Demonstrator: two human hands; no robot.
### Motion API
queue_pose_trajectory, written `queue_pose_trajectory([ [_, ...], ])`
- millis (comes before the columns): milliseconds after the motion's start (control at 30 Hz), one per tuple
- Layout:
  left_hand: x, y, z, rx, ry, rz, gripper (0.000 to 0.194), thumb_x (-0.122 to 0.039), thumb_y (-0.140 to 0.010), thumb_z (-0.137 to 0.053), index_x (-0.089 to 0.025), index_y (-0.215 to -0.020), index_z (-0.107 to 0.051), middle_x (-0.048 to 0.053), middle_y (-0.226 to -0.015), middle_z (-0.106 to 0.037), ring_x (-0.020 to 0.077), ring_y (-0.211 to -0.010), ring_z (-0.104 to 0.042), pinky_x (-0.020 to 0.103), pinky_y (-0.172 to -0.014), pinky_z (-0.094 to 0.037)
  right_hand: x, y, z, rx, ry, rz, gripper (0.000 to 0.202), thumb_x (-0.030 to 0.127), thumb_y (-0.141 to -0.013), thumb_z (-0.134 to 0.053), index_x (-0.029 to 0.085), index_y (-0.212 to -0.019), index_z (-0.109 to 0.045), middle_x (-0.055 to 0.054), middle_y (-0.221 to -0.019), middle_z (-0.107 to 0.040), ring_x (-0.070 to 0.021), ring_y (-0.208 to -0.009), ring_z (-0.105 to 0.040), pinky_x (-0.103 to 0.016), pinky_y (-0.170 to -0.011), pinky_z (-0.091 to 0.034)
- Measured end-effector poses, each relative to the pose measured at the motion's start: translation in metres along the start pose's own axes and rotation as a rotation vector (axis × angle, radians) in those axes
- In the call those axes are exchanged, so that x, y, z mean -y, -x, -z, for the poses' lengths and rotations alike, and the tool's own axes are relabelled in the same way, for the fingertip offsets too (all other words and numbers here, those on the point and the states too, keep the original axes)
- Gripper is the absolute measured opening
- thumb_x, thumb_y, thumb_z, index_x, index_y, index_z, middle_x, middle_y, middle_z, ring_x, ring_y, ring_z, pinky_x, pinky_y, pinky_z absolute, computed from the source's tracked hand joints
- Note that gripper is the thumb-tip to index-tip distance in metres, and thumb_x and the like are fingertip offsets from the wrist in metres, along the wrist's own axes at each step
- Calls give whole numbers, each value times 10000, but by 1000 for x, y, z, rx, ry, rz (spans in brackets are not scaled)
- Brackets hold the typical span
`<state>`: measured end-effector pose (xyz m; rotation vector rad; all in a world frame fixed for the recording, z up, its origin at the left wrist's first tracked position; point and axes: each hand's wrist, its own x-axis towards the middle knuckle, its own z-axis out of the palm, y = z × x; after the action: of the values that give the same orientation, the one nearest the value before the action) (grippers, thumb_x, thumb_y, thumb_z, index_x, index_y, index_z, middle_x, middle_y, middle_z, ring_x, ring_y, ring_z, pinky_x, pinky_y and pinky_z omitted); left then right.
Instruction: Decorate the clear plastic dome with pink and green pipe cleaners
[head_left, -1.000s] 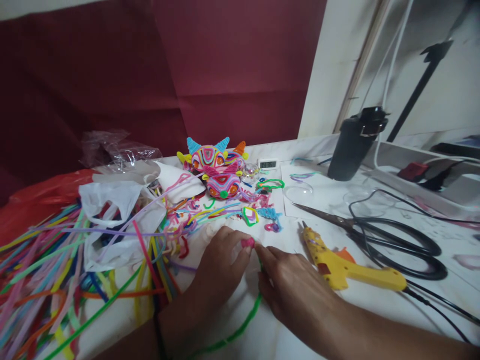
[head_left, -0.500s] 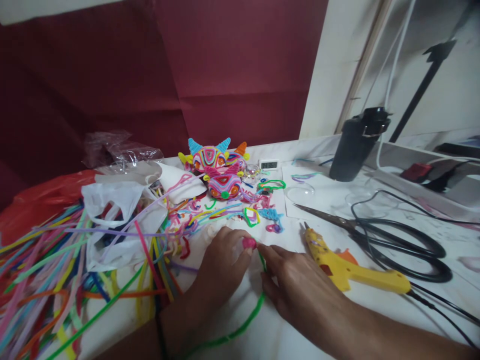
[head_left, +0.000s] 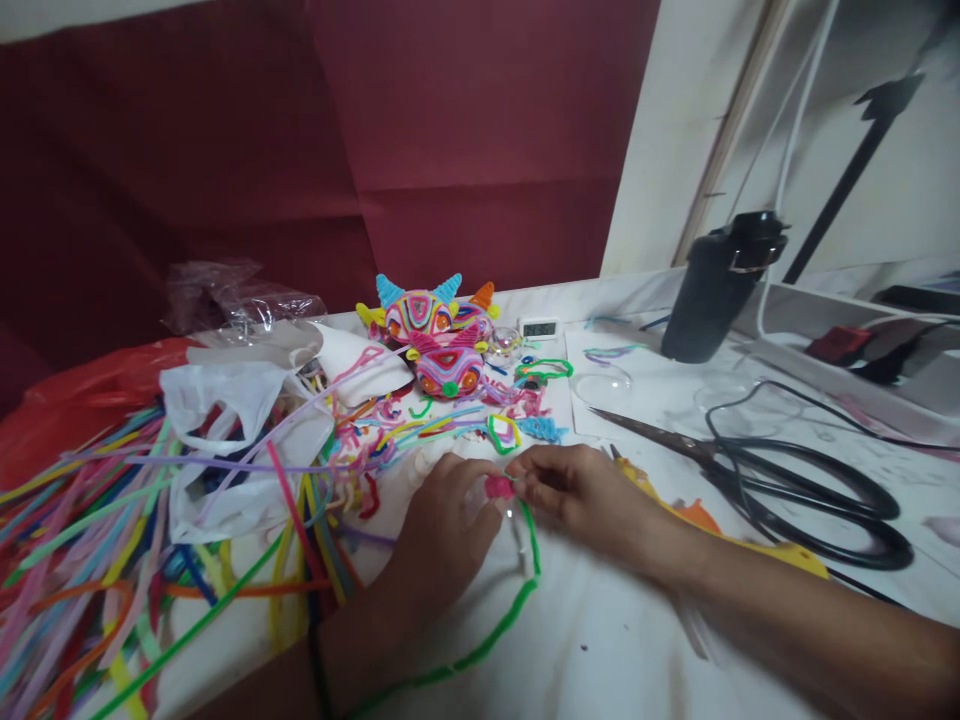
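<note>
Head view: a white, marbled tabletop is cluttered on both sides. On the left, a heap of fuzzy, multicoloured stems is spread out, partly covered by a crumpled white plastic bag; a red bag is set behind. At the back, two horned, bead-eyed animal heads made of coiled stems are placed among scraps, near a small digital display. On the right, black-handled metal scissors are laid near a dark cylindrical bottle; a yellow plastic glue gun is partly hidden by the right forearm. A small pink piece is located between the hands, pinched by thumb and fingers of the curled left hand. The right hand is reached across, wrist low, fingertips drawn together beside it; whether the curved green fuzzy stem is gripped there cannot be told.
</note>
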<state>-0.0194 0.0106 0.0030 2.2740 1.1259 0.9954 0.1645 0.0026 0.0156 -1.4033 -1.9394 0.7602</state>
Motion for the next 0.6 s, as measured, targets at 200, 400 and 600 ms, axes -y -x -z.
queue_pose_trajectory([
  [200,0,0,0,10,34,38,111,-243,-852,-522,-226,-920,-608,24,-899,-597,191,-847,-560,321,-751,-435,-10,-9,0,52,-155,33,193,309,-818,-542,179,-812,-686,-6,-715,-620,-158,-663,-532,-266,-601,-407],
  [400,0,-1,-2,-13,33,136,181,-286,-823,-540,-194,-974,-581,50,-940,-614,202,-831,-579,344,-759,-454,-11,-15,2,102,-267,16,162,302,-765,-589,161,-767,-667,9,-662,-567,-136,-616,-494,-253,-566,-394],
  [600,-2,-2,-2,-16,55,187,147,-289,-795,-554,-192,-897,-596,42,-885,-615,194,-779,-581,330,-720,-452,-8,-19,5,133,-353,-20,177,331,-706,-629,156,-718,-650,-5,-675,-599,-140,-631,-528,-255,-588,-424],
])
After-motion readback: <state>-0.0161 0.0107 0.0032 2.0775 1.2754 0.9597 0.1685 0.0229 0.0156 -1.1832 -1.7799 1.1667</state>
